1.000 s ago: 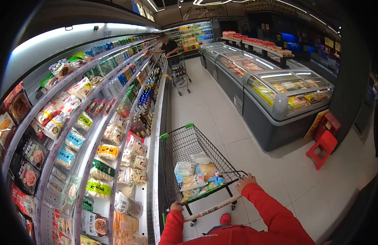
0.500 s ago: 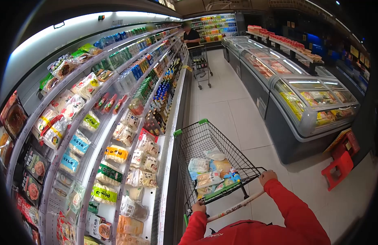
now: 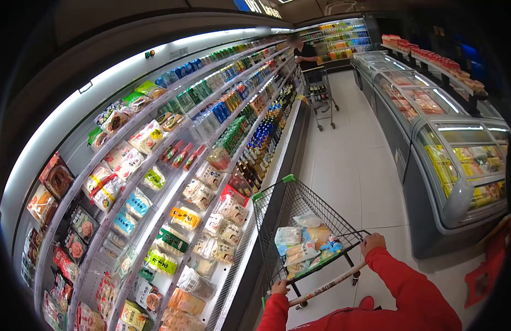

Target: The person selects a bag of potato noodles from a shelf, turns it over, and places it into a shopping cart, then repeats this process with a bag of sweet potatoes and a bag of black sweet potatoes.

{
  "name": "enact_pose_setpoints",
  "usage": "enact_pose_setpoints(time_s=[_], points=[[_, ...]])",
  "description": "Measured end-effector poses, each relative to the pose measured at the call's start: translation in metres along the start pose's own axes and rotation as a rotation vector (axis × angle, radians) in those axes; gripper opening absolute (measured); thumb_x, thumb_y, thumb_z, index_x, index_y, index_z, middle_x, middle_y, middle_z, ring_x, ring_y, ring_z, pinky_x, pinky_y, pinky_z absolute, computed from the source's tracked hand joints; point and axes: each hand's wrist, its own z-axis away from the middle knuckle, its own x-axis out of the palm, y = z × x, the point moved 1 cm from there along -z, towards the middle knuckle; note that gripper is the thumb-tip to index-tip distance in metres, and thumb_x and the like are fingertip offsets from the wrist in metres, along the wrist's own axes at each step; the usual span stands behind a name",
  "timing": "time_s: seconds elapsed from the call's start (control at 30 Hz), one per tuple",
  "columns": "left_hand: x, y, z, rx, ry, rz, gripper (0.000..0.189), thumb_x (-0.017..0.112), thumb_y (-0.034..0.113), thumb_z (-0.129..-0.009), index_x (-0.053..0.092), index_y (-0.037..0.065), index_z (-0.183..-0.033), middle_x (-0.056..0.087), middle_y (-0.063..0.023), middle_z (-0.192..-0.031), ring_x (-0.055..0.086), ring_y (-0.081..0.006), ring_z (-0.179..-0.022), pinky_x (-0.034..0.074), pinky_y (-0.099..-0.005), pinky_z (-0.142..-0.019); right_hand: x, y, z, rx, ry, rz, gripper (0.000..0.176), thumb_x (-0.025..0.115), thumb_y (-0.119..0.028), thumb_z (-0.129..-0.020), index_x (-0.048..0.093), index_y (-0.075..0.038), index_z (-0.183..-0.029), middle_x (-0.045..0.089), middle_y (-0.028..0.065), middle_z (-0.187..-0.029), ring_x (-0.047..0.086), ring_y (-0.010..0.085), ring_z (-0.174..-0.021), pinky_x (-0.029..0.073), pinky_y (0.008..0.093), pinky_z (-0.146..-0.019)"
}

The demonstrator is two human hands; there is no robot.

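Observation:
A black wire shopping cart (image 3: 334,214) with green corner pieces stands in front of me, close along the chilled shelves. My left hand (image 3: 279,287) is closed on the left end of its handle bar (image 3: 328,284). At the right end, my right hand (image 3: 372,243) curls around the bar near the basket's corner. Inside the basket lie several packed goods, among them a clear bag with pale contents (image 3: 301,252), a whitish pack (image 3: 288,236) and a small blue-capped item (image 3: 336,244). Parts of the fingers are turned away from view.
Chilled shelves (image 3: 166,212) of packaged noodles and drinks run along the left. Glass-topped freezers (image 3: 432,118) line the right side. Farther down the tiled aisle (image 3: 371,171), a person in dark clothes (image 3: 306,55) stands by another cart (image 3: 320,99). A red stand (image 3: 482,276) is at the lower right.
My view has turned left, so shelves, freezers and cart sit farther right in the picture. Both hands keep hold of the cart's handle. A red shoe tip now shows below the bar.

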Motion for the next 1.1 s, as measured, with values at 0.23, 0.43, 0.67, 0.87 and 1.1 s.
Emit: enact_pose_setpoints(time_s=[0.23,0.43,0.67,0.87,1.1], points=[[0.051,0.03,0.027,-0.06,0.435,-0.334,0.045,0.048,0.041,-0.086,0.065,0.001,-0.097,0.067,-0.0209,-0.087,0.067,-0.033,-0.078,0.051,-0.0404,-0.074,-0.014,0.036,-0.066,-0.187,-0.011,-0.082,0.034,0.057,-0.025,-0.076,0.059,-0.004,-0.101,0.055,0.0124,-0.109,0.047,0.028,-0.108,0.038,0.0407,-0.09],[0.11,0.093,0.102,0.204,0.665,-0.714,0.033,0.051,0.035,-0.086,0.067,0.006,-0.082,0.064,-0.0156,-0.088,0.06,-0.0353,-0.088,0.047,-0.0468,-0.077,-0.032,0.06,-0.109,-0.249,-0.138,-0.1,0.038,0.056,-0.029,-0.077,0.058,-0.002,-0.104,0.055,0.0127,-0.109,0.048,0.0278,-0.108,0.037,0.0408,-0.09],[0.145,0.075,0.07,0.469,0.597,-0.778,0.032,0.049,0.033,-0.086,0.068,0.008,-0.079,0.065,-0.0124,-0.09,0.057,-0.0328,-0.089,0.045,-0.0462,-0.075,-0.029,0.073,-0.158,-0.405,-0.086,-0.106,0.043,0.056,-0.033,-0.077,0.057,-0.002,-0.108,0.056,0.0129,-0.107,0.049,0.0273,-0.109,0.037,0.0414,-0.091],[0.18,0.06,0.044,0.698,0.982,-0.844,0.021,0.066,0.029,-0.075,0.063,0.013,-0.062,0.054,-0.0086,-0.056,0.054,-0.03,-0.057,0.043,-0.0464,-0.052,-0.014,0.068,-0.207,-0.555,-0.178,-0.057,0.05,0.054,-0.036,-0.079,0.054,-0.002,-0.116,0.055,0.013,-0.114,0.046,0.0272,-0.115,0.035,0.0411,-0.095],[0.197,0.124,0.056,0.367,0.702,-0.686,0.037,0.047,0.029,-0.084,0.062,0.007,-0.058,0.062,-0.0139,-0.062,0.059,-0.0332,-0.061,0.046,-0.0479,-0.058,0.018,0.047,-0.279,-0.826,-0.365,0.105,0.054,0.053,-0.037,-0.08,0.049,-0.007,-0.125,0.049,0.0112,-0.129,0.041,0.0268,-0.124,0.031,0.0427,-0.101]])
